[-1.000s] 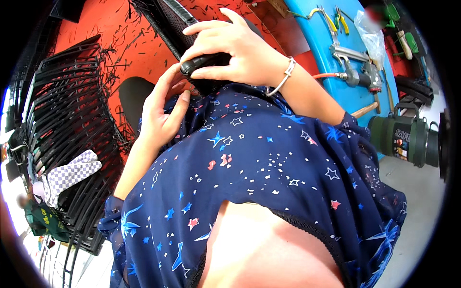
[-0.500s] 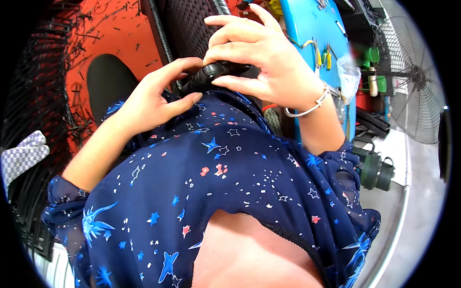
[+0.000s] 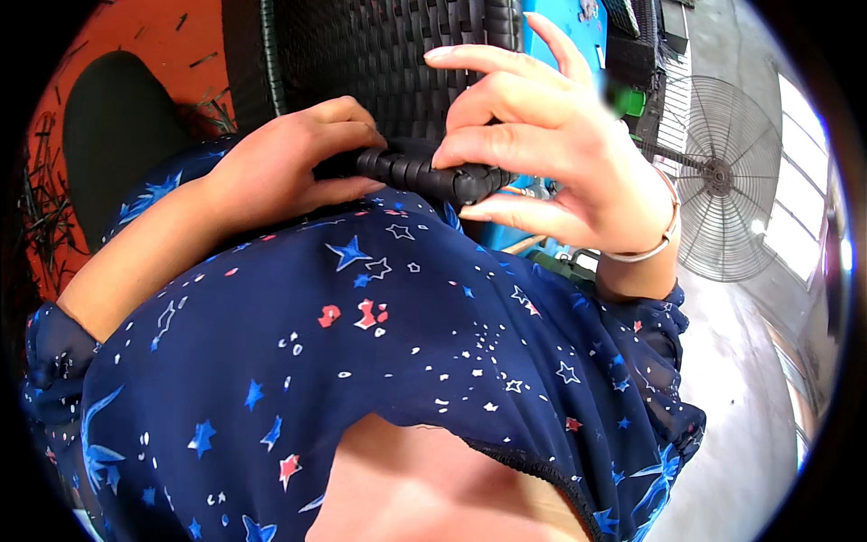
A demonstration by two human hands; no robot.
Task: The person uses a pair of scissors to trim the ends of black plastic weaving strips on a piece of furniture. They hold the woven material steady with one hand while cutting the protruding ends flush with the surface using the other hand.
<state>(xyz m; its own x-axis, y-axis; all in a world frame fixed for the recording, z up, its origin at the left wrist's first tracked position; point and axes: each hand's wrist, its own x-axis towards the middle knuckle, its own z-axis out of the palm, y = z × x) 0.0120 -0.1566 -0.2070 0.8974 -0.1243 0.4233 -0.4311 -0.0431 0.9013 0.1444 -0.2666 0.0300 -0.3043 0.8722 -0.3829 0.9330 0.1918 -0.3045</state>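
Note:
A black woven wicker furniture piece point(image 3: 361, 54) stands before me, its flat-strip weave dark and glossy. Along its near side runs a thick bar wrapped in black strip point(image 3: 406, 172), ending in a rounded corner close to my body. My left hand point(image 3: 289, 158) is closed round the left part of this bar, fingers over the top and thumb beneath. At the corner end, my right hand point(image 3: 551, 144) pinches the bar between the thumb below and a finger above. Its other fingers are raised and spread. The underside of the bar is hidden.
Black strip scraps point(image 3: 212, 117) lie on the red floor point(image 3: 176, 36) at the left, near my dark-clothed knee point(image 3: 117, 135). Behind my right hand is a blue surface point(image 3: 560, 27). A large caged fan point(image 3: 718, 176) stands at the right.
The view has shifted, bringing more of the weave and the fan into sight, while the pliers on the blue surface have left view. Both hands remain on the bar, now farther apart.

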